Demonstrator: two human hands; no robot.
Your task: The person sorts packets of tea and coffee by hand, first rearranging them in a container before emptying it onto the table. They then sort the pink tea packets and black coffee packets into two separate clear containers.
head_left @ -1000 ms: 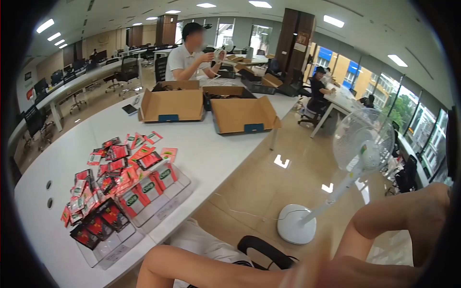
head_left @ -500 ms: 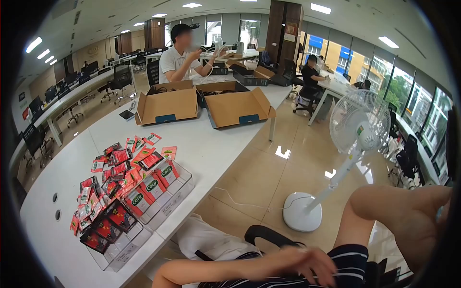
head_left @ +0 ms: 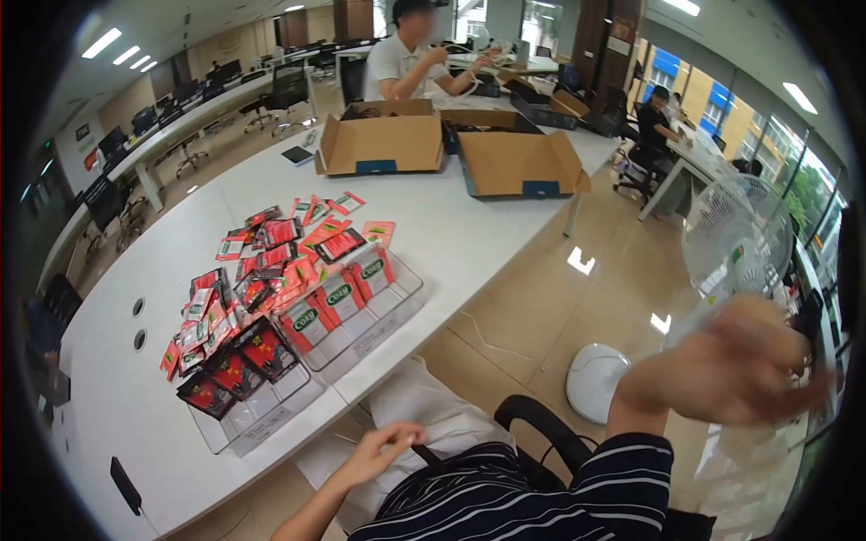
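My left hand point(head_left: 383, 451) hovers over my lap, close to the white trousers point(head_left: 415, 401). Its fingers are loosely bent, with a gap at the thumb, and nothing shows in them. Raised at the right, my right hand point(head_left: 735, 365) is smeared by motion in front of the fan, so its fingers cannot be made out. On the table, red Cozy packets point(head_left: 338, 302) stand in a clear divided tray point(head_left: 374, 329). Black-and-red packets point(head_left: 239, 370) stand in a second clear tray point(head_left: 257, 428). Behind both lies a loose pile of red and black packets point(head_left: 280, 257).
Two open cardboard boxes point(head_left: 383, 144) point(head_left: 519, 162) and a phone point(head_left: 298, 156) are on the white table point(head_left: 433, 234). Across it, a person point(head_left: 406, 63) handles a white cable. A standing fan point(head_left: 735, 234) is at the right, beside my chair's armrest point(head_left: 541, 419).
My view has turned left and down. The left hand has drawn back leftward from across my body, its fingers now more bent. My right hand has swung in front of the fan.
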